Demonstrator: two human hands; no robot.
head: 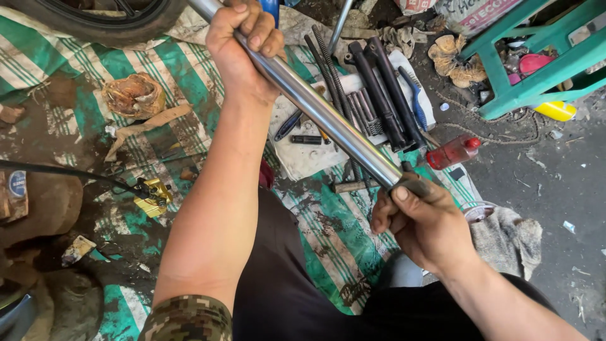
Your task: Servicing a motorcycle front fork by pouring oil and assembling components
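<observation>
- Grimy concrete floor (555, 189) lay under you, covered on the left and middle by a green-and-white striped tarp (126, 69) stained with grease.
- You held a long polished steel tube (315, 107) above the tarp, its long axis running on a diagonal from the upper left, far from you, down to the lower right, close to your lap.
- Your left hand (243, 44) was wrapped tight round the far, upper part of the tube, fingers curled over it and thumb hidden behind.
- Your right hand (423, 221) was clamped round the near, lower end, where a darker fitting (410, 183) met the bright metal; this hand was the one nearer your body.
- Between the two grips the tube ran bare and unsupported, touching nothing below it.
- Beneath the tube's middle lay a dirty white cloth (309, 158) with long coil springs (328, 57), dark rods (385, 95) and a blue-handled brush (413, 101) laid roughly parallel to one another.
- A small red bottle (453, 151) lay just beyond your right hand, and a grey rag (511, 237) sat right beside that wrist.
- Well off to the left, a gold brake caliper (153, 196) on a black hose rested on the tarp; a green stool (536, 69) stood at the upper right, and a tyre (95, 19) at the top left.
</observation>
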